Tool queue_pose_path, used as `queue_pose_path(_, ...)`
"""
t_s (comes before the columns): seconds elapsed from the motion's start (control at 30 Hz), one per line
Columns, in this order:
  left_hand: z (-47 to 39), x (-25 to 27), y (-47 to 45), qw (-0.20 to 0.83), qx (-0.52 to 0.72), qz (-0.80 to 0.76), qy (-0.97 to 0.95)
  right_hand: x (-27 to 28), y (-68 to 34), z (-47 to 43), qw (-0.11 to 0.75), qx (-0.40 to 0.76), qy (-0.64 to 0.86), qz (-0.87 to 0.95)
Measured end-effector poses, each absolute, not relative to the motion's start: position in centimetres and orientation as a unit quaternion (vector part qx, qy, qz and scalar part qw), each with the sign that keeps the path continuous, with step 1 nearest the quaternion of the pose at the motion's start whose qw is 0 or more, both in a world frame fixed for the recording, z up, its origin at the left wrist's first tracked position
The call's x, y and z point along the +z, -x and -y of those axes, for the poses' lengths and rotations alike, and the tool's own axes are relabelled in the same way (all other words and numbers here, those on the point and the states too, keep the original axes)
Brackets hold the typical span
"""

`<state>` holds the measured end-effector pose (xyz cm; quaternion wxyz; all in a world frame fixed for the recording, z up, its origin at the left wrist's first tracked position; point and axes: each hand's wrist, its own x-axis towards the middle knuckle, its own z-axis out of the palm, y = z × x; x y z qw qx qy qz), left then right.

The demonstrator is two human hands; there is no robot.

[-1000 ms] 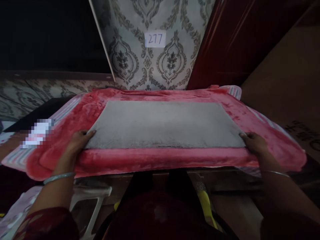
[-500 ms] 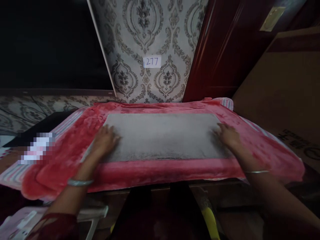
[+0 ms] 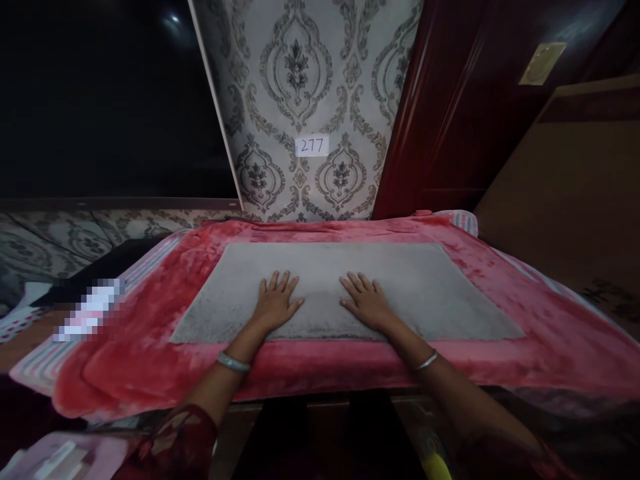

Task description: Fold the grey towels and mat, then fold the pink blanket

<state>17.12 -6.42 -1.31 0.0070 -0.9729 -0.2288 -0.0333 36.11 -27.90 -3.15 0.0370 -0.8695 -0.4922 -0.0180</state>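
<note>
A grey, short-piled cloth (image 3: 320,273), shaped like a rectangle, lies spread flat on a red plush blanket (image 3: 150,360). On the left half of the cloth rests my left hand (image 3: 276,300), palm down with its fingers spread. My right hand (image 3: 367,301) lies the same way a little to the right of the middle. Both hands touch the cloth's surface and hold nothing. Bare cloth shows between them, and its near edge runs just behind my wrists.
A dark television screen (image 3: 100,100) stands at the back left. Patterned wallpaper carries a paper label (image 3: 312,145) reading 277. A large cardboard box (image 3: 575,173) is on the right, beside a dark red door (image 3: 450,100). A pink plastic stool or container (image 3: 70,457) sits at lower left.
Both hands have moved inward from the cloth's left and right sides toward its middle, and the fingers now lie spread. The view has tilted up slightly.
</note>
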Motion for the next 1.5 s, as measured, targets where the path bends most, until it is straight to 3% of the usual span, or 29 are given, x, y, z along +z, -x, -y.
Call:
queue_pose_path(0.13, 6.4, -0.9, -17.1, 0.0, -0.031, 0.222, 0.974, -3.0, -38.0, 29.8, 0.031, -0.015, 0.88, 0.473)
queue_pose_path(0.4, 6.5, -0.7, -16.9, -0.019, -0.048, 0.213, 0.976, -4.2, -44.9, 41.1, -0.007, -0.006, 0.964, 0.264)
queue_pose_path(0.63, 6.4, -0.2, -16.6, -0.033, -0.022, 0.209, 0.977, -4.6, -48.7, 48.4, 0.017, -0.01, 0.988, 0.152)
queue_pose_path(0.8, 4.6, 1.7, -17.6, -0.104, -0.014, 0.221, 0.97, -3.4, -48.6, 43.0, 0.042, -0.111, 0.968, 0.223)
queue_pose_path(0.97, 2.5, 4.1, -22.2, -0.096, -0.021, 0.232, 0.968, -1.2, -45.9, 29.8, 0.054, -0.081, 0.908, 0.407)
queue_pose_path(1.13, 0.1, 3.5, -26.2, -0.082, -0.024, 0.262, 0.961, -1.0, -43.7, 20.3, 0.062, -0.037, 0.875, 0.478)
queue_pose_path(1.33, -1.4, 0.3, -26.4, -0.07, -0.018, 0.278, 0.958, -3.0, -44.4, 18.5, 0.02, -0.004, 0.862, 0.507)
queue_pose_path(1.5, -5.2, 0.7, -24.7, -0.049, 0.003, 0.305, 0.951, -4.3, -52.2, 23.4, 0.02, -0.025, 0.893, 0.448)
